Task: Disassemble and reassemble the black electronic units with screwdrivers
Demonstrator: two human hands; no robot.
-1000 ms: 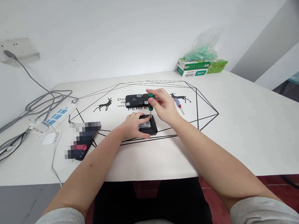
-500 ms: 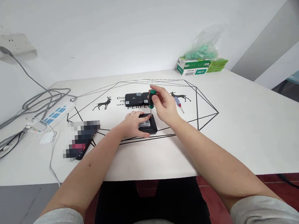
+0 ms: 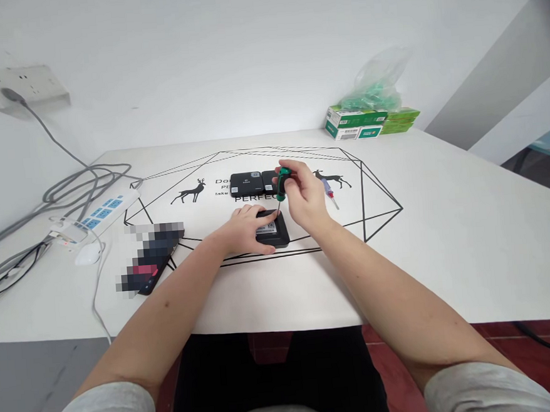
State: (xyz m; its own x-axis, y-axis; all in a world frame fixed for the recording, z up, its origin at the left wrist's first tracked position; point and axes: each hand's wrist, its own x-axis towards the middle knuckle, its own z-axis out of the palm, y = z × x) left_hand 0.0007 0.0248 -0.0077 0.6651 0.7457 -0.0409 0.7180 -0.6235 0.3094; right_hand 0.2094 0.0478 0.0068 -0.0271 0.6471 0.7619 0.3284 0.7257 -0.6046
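White surface (image 3: 465, 236), printed with deer and black lines, meets a pale wall (image 3: 199, 60) at its far edge. On it lies a labelled black box (image 3: 280, 232), every other place told from it. The person's left hand (image 3: 246, 230) clasps its left part, thumb along the near edge, forefinger across the top. Above its far edge, the right hand's (image 3: 308, 194) grip is closed around a green-and-black screwdriver (image 3: 282, 181), slightly tilted; its tip seems to meet the box beside that forefinger, though it is too small to be sure. Beyond the box sit two black devices (image 3: 246, 184), one partly hidden; rightward lies a purple-handled driver (image 3: 327, 186), leftward a blurred, phone-like object (image 3: 159, 258).
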